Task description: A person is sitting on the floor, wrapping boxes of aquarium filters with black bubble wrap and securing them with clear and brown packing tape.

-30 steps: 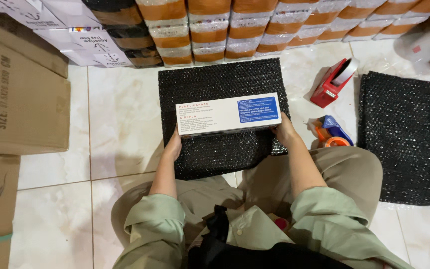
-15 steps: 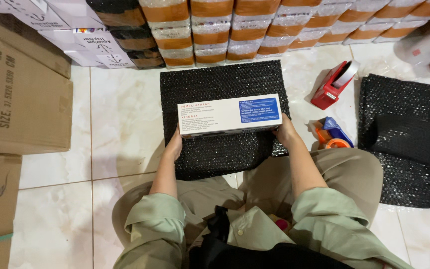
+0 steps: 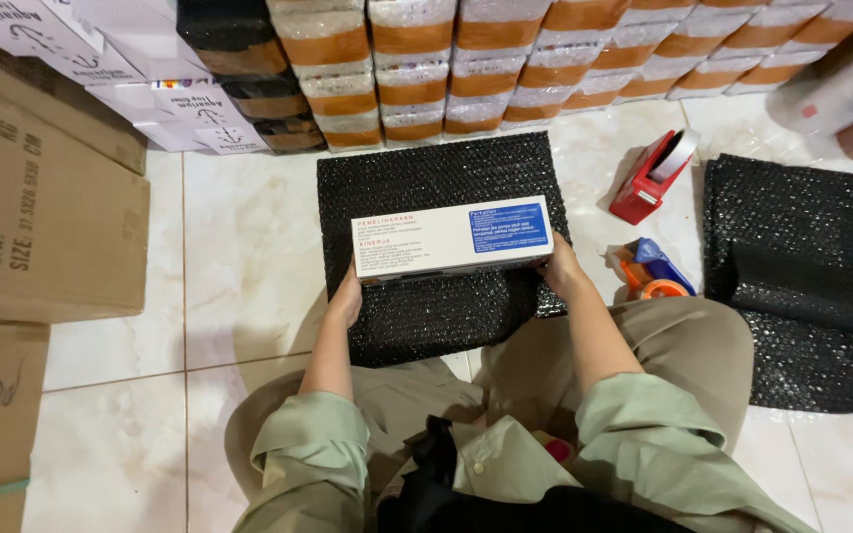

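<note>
Showing, largest first, brown cartons [image 3: 41, 227] stacked well left of the black bubble-wrap sheet [image 3: 426, 183], with pale floor tile [image 3: 239, 266] open between them. Behind the sheet, just past its far edge, a row of wrapped orange-and-white packs [image 3: 505, 69]. Right of the sheet and well apart from it, a second black bubble-wrap piece [image 3: 812, 276], spread flat on the tile. Centred over the sheet, a long white box [image 3: 451, 239] with a blue panel at its right end, lengthwise left to right, clasped at both short ends. Left hand [image 3: 346, 301] pressed against the left end, fingers hidden under the box. Right hand [image 3: 560, 268] wrapped on the right end, near the sheet's right edge. Between the sheet and the second piece, a red tape dispenser [image 3: 649, 178] on bare tile; nearer, just right of the right forearm, an orange tape roll [image 3: 661, 289] beside a blue item [image 3: 659, 259]. Open tile mainly left of the sheet.
</note>
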